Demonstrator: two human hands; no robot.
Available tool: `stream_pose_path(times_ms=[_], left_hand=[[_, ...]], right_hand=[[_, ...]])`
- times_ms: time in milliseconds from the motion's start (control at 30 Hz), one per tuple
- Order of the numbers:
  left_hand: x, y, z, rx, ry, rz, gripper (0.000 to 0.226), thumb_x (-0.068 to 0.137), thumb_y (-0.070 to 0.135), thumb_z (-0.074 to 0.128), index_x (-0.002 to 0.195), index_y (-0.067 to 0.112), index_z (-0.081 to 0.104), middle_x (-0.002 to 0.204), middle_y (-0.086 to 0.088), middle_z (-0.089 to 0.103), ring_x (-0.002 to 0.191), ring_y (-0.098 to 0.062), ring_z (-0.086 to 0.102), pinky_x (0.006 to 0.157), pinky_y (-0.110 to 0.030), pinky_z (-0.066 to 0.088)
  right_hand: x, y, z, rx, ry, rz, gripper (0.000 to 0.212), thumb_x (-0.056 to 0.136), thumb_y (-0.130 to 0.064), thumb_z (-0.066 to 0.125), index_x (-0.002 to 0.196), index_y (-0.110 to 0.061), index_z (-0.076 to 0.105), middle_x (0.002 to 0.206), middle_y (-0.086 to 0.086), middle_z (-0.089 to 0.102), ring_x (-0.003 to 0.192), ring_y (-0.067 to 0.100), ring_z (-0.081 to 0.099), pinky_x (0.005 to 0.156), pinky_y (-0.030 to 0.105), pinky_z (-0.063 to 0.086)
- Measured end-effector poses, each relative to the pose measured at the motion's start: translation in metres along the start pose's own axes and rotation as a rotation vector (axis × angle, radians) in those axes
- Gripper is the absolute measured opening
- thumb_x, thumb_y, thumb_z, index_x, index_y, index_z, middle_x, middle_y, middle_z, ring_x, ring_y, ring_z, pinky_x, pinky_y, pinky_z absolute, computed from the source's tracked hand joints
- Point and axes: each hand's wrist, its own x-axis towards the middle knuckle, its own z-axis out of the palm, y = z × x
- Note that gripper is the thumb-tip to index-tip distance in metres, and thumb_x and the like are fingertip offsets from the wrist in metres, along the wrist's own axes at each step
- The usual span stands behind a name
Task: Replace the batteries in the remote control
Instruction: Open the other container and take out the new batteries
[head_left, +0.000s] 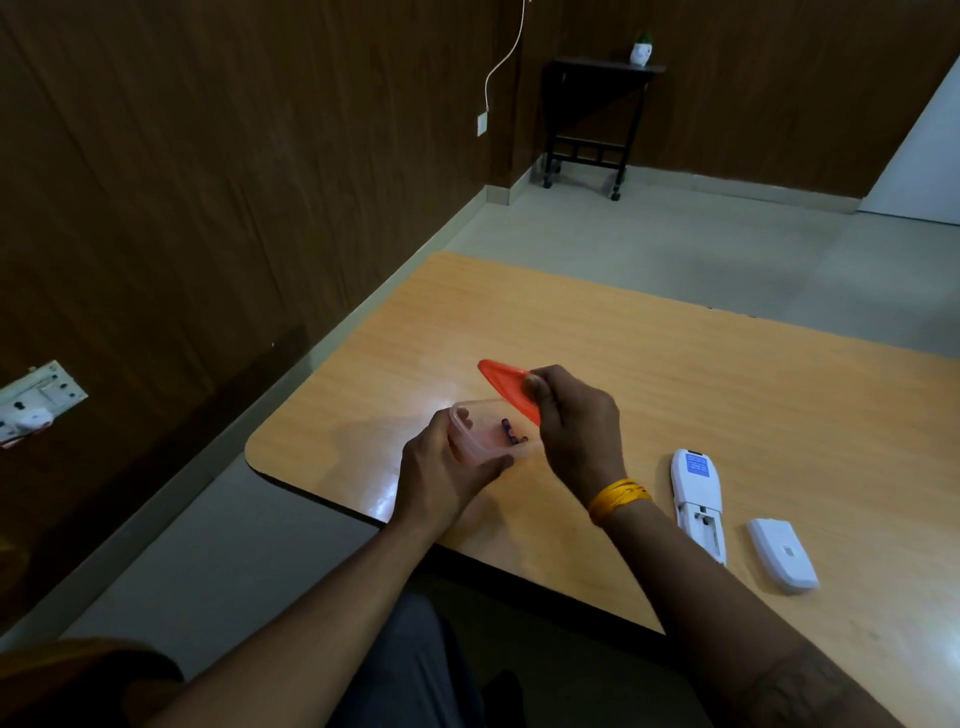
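Observation:
My left hand (447, 467) grips a small clear plastic box (480, 439) at its near left side, just above the table. Dark blue batteries (511, 432) lie inside the box. My right hand (576, 421) pinches the box's orange lid (506, 387), tilted up and lifted off the box's far right edge. The white remote control (696, 501) lies face down to the right, its battery compartment open. Its white battery cover (783, 555) lies loose beside it, further right.
The light wooden table (675, 374) has a rounded left corner and a near edge close to my lap. A dark panelled wall with a socket plate (39, 402) runs along the left. A small black side table (592, 119) stands at the far wall.

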Motion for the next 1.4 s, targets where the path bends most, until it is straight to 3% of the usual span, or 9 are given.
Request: stream_pose_path(times_ms=[167, 267, 433, 600, 700, 833, 1067, 1233, 1400], left_hand=[[0.001, -0.002, 0.001, 0.009, 0.024, -0.006, 0.095, 0.058, 0.073, 0.078, 0.134, 0.021, 0.057, 0.132, 0.001, 0.069, 0.117, -0.017, 0.067, 0.094, -0.036, 0.061], [0.002, -0.002, 0.004, 0.048, 0.029, -0.008, 0.091, 0.063, 0.067, 0.083, 0.137, 0.021, 0.055, 0.133, 0.001, 0.068, 0.117, -0.017, 0.066, 0.092, -0.033, 0.061], [0.004, -0.008, 0.002, 0.151, 0.070, -0.025, 0.098, 0.056, 0.082, 0.071, 0.129, 0.018, 0.059, 0.125, -0.002, 0.062, 0.122, -0.021, 0.057, 0.093, -0.040, 0.057], [0.005, -0.004, 0.004, 0.178, 0.116, -0.104, 0.103, 0.056, 0.083, 0.070, 0.130, 0.013, 0.058, 0.143, -0.016, 0.056, 0.147, -0.032, 0.039, 0.110, -0.049, 0.045], [0.007, -0.006, 0.006, 0.263, 0.160, -0.131, 0.095, 0.066, 0.067, 0.083, 0.132, 0.005, 0.056, 0.148, -0.019, 0.054, 0.158, -0.032, 0.022, 0.120, -0.042, 0.033], [0.010, -0.014, 0.009, 0.428, 0.179, -0.147, 0.102, 0.071, 0.066, 0.081, 0.141, -0.001, 0.050, 0.156, -0.022, 0.047, 0.159, -0.035, 0.018, 0.127, -0.044, 0.022], [0.007, -0.018, 0.005, 0.559, 0.099, -0.211, 0.117, 0.074, 0.080, 0.067, 0.158, 0.006, 0.032, 0.170, -0.019, 0.023, 0.161, -0.033, 0.010, 0.129, -0.045, 0.010], [0.010, -0.020, -0.001, 0.578, 0.082, -0.216, 0.126, 0.069, 0.083, 0.067, 0.160, 0.004, 0.029, 0.171, -0.018, 0.021, 0.161, -0.032, 0.010, 0.129, -0.045, 0.009], [0.013, -0.024, -0.001, 0.610, 0.064, -0.208, 0.130, 0.069, 0.089, 0.060, 0.161, 0.006, 0.024, 0.172, -0.017, 0.017, 0.161, -0.031, 0.009, 0.129, -0.045, 0.007]], right_hand=[[-0.006, 0.007, 0.002, -0.028, -0.098, -0.090, 0.020, 0.098, -0.025, 0.067, 0.115, -0.017, 0.072, 0.100, 0.001, 0.079, 0.086, 0.024, 0.072, 0.072, 0.033, 0.054], [-0.020, 0.020, 0.009, -0.031, -0.114, -0.054, 0.025, 0.093, -0.017, 0.071, 0.118, -0.015, 0.072, 0.108, 0.001, 0.078, 0.095, 0.023, 0.072, 0.080, 0.028, 0.052], [-0.020, 0.022, 0.012, 0.040, 0.090, 0.088, 0.003, 0.097, -0.012, 0.068, 0.099, -0.013, 0.070, 0.087, 0.003, 0.074, 0.075, 0.023, 0.065, 0.065, 0.033, 0.049], [-0.005, 0.031, -0.004, 0.156, 0.237, 0.392, 0.019, 0.102, -0.022, 0.064, 0.113, -0.009, 0.072, 0.090, 0.004, 0.072, 0.078, 0.020, 0.064, 0.063, 0.019, 0.047], [-0.011, 0.041, -0.008, 0.172, 0.233, 0.515, 0.027, 0.102, -0.025, 0.064, 0.120, -0.008, 0.073, 0.094, 0.009, 0.076, 0.084, 0.021, 0.067, 0.073, 0.030, 0.053], [-0.026, 0.057, -0.006, 0.132, 0.112, 0.668, 0.032, 0.100, -0.034, 0.064, 0.116, -0.009, 0.077, 0.105, 0.011, 0.078, 0.098, 0.028, 0.071, 0.090, 0.044, 0.058], [-0.035, 0.062, -0.004, -0.063, -0.052, 0.642, 0.031, 0.099, -0.041, 0.061, 0.100, -0.014, 0.078, 0.097, 0.008, 0.078, 0.092, 0.030, 0.069, 0.072, 0.033, 0.048], [-0.033, 0.050, 0.000, -0.269, -0.088, 0.522, 0.038, 0.100, -0.048, 0.056, 0.115, -0.017, 0.072, 0.108, 0.006, 0.071, 0.107, 0.031, 0.063, 0.081, 0.040, 0.054], [-0.014, 0.018, 0.022, -0.287, -0.115, 0.307, 0.036, 0.095, -0.047, 0.062, 0.115, -0.019, 0.070, 0.104, 0.005, 0.070, 0.105, 0.029, 0.063, 0.079, 0.039, 0.053]])
